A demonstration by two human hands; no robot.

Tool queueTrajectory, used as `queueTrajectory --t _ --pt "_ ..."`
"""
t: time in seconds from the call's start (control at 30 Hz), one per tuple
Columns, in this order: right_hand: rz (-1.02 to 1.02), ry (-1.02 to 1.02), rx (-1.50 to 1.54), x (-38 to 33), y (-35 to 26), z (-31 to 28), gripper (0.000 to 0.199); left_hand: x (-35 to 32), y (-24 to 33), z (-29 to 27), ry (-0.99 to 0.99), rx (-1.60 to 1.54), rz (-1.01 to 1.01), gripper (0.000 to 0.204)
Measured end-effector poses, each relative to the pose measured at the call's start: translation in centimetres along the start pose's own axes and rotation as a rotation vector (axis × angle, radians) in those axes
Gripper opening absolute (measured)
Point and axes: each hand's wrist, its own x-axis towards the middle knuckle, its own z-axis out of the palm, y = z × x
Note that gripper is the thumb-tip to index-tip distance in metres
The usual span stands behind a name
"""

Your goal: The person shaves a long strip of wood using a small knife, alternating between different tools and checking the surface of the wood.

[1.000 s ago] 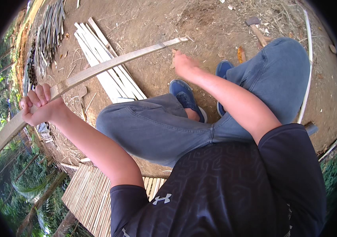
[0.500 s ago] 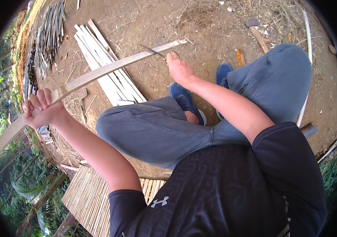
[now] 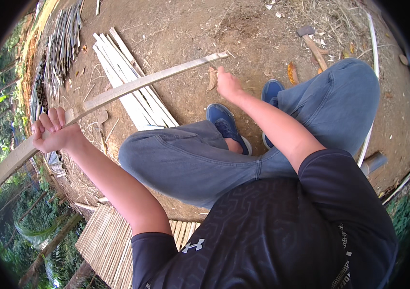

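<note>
A long pale bamboo strip (image 3: 152, 78) slants across in front of me, from the lower left up to a narrow tip near the middle. My left hand (image 3: 56, 131) is closed around its thicker part, close to a node. Off the strip's far end, just below the tip, my right hand (image 3: 230, 87) is closed. The knife seen in it half a second ago is hidden now, its blade not showing. A dry brown leaf (image 3: 212, 78) lies on the ground beside the right hand.
Split white slats (image 3: 135, 86) lie on the dirt beyond my left knee. A hatchet (image 3: 313, 45) rests far right. Dark thin sticks (image 3: 64, 43) are piled far left. A slatted bamboo platform (image 3: 113, 245) stands at lower left; a long white strip (image 3: 372, 62) lies at right.
My right hand has moved right and slightly nearer, away from the strip. The knife blade, earlier against the strip near its tip, no longer shows. My left hand keeps its hold.
</note>
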Motion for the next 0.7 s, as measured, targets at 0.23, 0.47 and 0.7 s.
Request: queueTrajectory --t 0.23,0.47,0.7 --pt "0.172 0.058 0.083 1.2 2.1 0.5 0.025 -1.6 -0.1 0.9 0.098 0.087 0.063 0.017" --pt "0.055 0.011 -0.074 2.1 2.6 -0.2 0.029 -2.4 0.1 1.4 0.122 0.104 0.075 0.019" --pt "0.09 -0.048 -0.039 -0.4 1.2 -1.3 0.04 -2.7 -0.1 2.4 0.189 0.154 0.102 0.024"
